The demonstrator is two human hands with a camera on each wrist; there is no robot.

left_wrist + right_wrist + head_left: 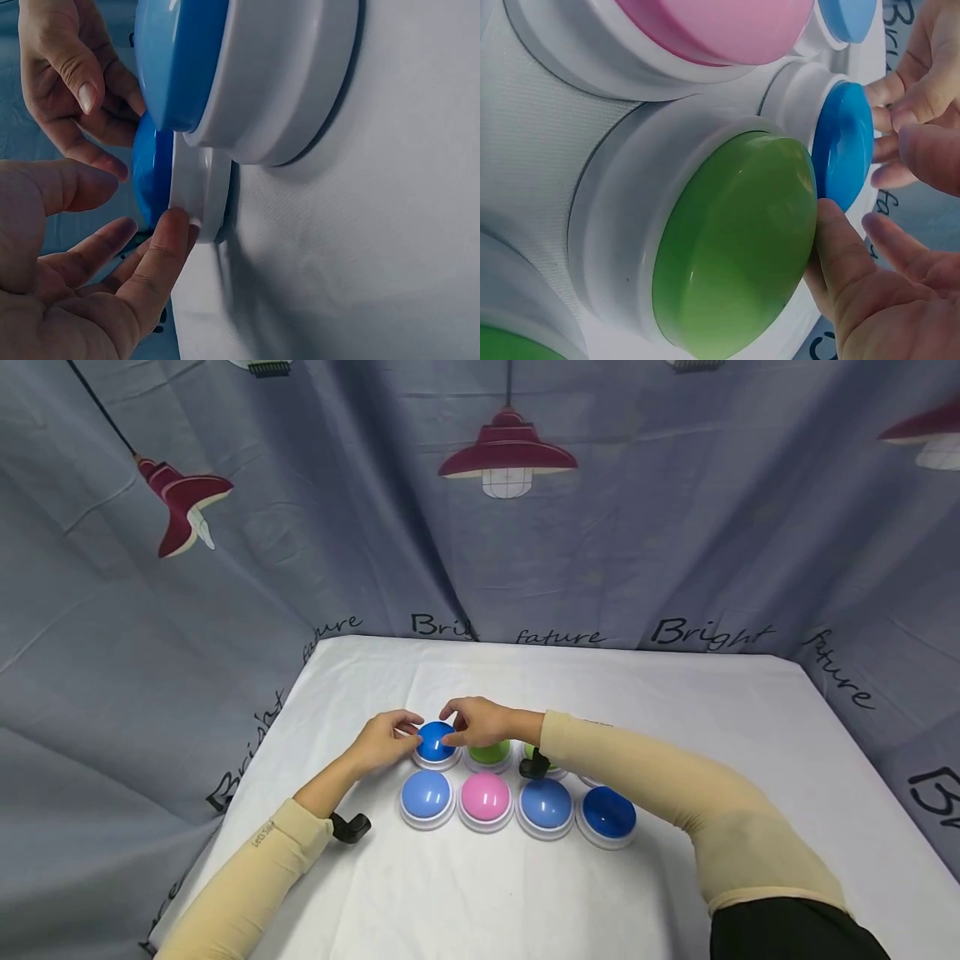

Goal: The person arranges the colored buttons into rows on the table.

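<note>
A bright blue dome push button [433, 743] on a white base stands at the back left of a button cluster. My left hand [381, 740] is at its left side; in the left wrist view an extended fingertip [171, 225] touches the white base, thumb apart. From the right, my right hand [482, 723] reaches over with thumb and fingers spread around the dome, gripping nothing. Beneath that hand is a green button [489, 752], large in the right wrist view, where a right fingertip [836, 225] lies at its edge. Whether it touches, I cannot tell.
In the front row are a light blue button [426, 793], a pink button [485, 797], a medium blue button [546, 802] and a dark blue button [609, 812]. My right sleeve [637, 764] partly covers more back-row buttons. A printed curtain [645, 552] borders the white table [480, 893].
</note>
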